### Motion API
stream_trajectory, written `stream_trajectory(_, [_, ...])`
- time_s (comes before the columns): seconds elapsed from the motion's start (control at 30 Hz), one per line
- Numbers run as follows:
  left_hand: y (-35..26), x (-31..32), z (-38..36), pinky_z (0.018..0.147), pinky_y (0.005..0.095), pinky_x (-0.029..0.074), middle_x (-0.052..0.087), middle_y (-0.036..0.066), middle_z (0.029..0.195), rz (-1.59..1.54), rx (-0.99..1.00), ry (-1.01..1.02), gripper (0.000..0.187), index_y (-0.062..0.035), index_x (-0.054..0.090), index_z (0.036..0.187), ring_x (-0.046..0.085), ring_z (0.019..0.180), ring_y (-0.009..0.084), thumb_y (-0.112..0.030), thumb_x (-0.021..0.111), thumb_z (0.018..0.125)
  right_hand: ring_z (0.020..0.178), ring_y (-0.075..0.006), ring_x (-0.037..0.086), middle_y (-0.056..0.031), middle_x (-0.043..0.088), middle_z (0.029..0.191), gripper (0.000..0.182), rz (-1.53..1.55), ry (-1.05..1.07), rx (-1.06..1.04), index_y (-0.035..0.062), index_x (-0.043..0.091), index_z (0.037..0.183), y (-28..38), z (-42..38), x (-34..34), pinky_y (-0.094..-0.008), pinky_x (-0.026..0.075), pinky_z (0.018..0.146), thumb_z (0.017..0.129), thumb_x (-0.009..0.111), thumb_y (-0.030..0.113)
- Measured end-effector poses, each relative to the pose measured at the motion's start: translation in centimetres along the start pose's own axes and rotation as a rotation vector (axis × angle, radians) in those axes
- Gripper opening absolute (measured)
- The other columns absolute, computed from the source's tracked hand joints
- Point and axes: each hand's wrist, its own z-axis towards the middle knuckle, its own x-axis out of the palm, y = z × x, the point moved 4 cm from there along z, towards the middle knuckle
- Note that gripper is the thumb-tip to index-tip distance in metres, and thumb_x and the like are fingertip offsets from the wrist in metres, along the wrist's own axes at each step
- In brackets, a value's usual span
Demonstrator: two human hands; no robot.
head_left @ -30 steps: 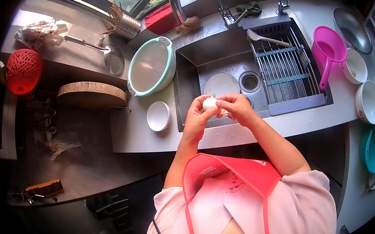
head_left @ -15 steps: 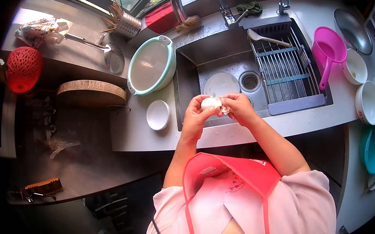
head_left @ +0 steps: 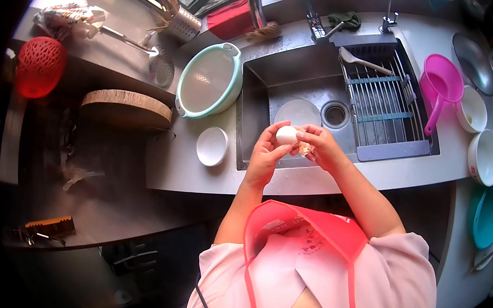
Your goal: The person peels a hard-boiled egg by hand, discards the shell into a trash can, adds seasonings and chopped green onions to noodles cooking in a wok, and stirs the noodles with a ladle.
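Observation:
My left hand is closed round a smooth white egg above the front edge of the sink. Against the egg's right side, my right hand pinches crumpled bits of eggshell, some of them hanging below its fingers. Beyond the hands a round white plate lies on the sink floor beside the drain. A small white bowl stands on the counter to the left.
A pale green basin stands left of the sink. The drying rack with a white spoon spans its right side. Farther right are a pink dipper, white bowls and a teal basin.
The view has shifted slightly, moving the surroundings in the frame. My right fingers have moved onto the egg's top right side, and more loose shell shows beneath them.

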Motion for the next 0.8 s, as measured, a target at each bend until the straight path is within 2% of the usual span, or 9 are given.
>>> stream_trajectory(0.13, [0.5,-0.6,0.1,0.085,0.0284,0.044,0.057,0.009,0.106,0.025,-0.086,-0.131,0.047,-0.0032,0.046,0.121,0.056,0.095,0.0147,-0.003,0.065,0.078,0.064,-0.0123,0.063,-0.0087,0.061,0.084,0.030,-0.183,-0.050,-0.090,0.0000,0.054,0.101,0.0,0.4,-0.1,-0.0157,0.033,0.038,0.079,0.065,0.018])
stream_trajectory(0.2, [0.7,-1.2,0.0,0.082,0.0278,0.045,0.059,0.009,0.102,0.045,-0.095,-0.190,0.046,-0.0033,0.046,0.121,0.058,0.090,0.0142,-0.003,0.065,0.078,0.063,-0.0108,0.062,-0.0081,0.062,0.084,0.031,-0.186,-0.015,-0.069,-0.0002,0.055,0.101,-0.1,0.5,0.5,-0.0152,0.032,0.039,0.079,0.066,0.018])
stream_trajectory(0.27, [0.4,-1.1,-0.1,0.079,0.0270,0.047,0.061,0.007,0.097,0.055,-0.068,-0.153,0.044,-0.0027,0.047,0.119,0.059,0.084,0.0140,-0.003,0.065,0.078,0.062,-0.0105,0.061,-0.0083,0.062,0.082,0.030,-0.209,-0.011,-0.020,-0.0004,0.057,0.102,-0.1,0.8,0.6,-0.0155,0.032,0.038,0.080,0.066,0.018])
stream_trajectory(0.3, [0.3,-1.1,-0.3,0.080,0.0270,0.047,0.060,0.008,0.096,0.071,-0.080,-0.158,0.040,-0.0021,0.049,0.115,0.059,0.085,0.0140,-0.003,0.065,0.078,0.060,-0.0084,0.060,-0.0069,0.063,0.075,0.027,-0.219,-0.014,-0.007,0.0002,0.058,0.097,-0.1,0.8,0.7,-0.0163,0.032,0.038,0.080,0.066,0.020])
stream_trajectory(0.43, [0.9,-2.0,-0.3,0.082,0.0267,0.046,0.060,0.009,0.097,0.065,-0.065,-0.210,0.038,-0.0027,0.050,0.112,0.058,0.089,0.0142,-0.003,0.066,0.077,0.055,-0.0069,0.057,-0.0065,0.063,0.070,0.024,-0.294,-0.024,-0.002,0.0004,0.061,0.093,-0.5,1.6,0.5,-0.0161,0.031,0.038,0.083,0.063,0.022])
stream_trajectory(0.57, [0.9,-2.6,-0.6,0.082,0.0271,0.046,0.059,0.008,0.099,0.069,-0.050,-0.273,0.039,-0.0028,0.050,0.112,0.058,0.091,0.0149,-0.003,0.066,0.077,0.053,-0.0067,0.056,-0.0068,0.063,0.069,0.024,-0.393,-0.030,0.029,0.0006,0.060,0.093,-0.9,2.3,0.7,-0.0160,0.031,0.038,0.085,0.060,0.023])
stream_trajectory(0.77, [0.9,-3.9,-1.7,0.085,0.0286,0.046,0.057,0.009,0.105,-0.068,0.079,-0.353,0.038,-0.0031,0.048,0.113,0.057,0.096,0.0165,-0.004,0.065,0.078,0.054,-0.0110,0.059,-0.0093,0.063,0.073,0.024,-0.253,-0.053,0.043,-0.0014,0.058,0.095,-1.8,3.4,1.0,-0.0172,0.033,0.036,0.087,0.055,0.020])
stream_trajectory(0.8, [0.9,-4.0,-2.0,0.086,0.0304,0.047,0.056,0.009,0.105,-0.214,0.050,-0.361,0.039,-0.0040,0.047,0.114,0.057,0.097,0.0178,-0.005,0.064,0.079,0.054,-0.0118,0.060,-0.0097,0.063,0.074,0.024,-0.243,-0.046,0.050,-0.0018,0.058,0.096,-1.9,3.6,1.0,-0.0174,0.034,0.036,0.086,0.056,0.020])
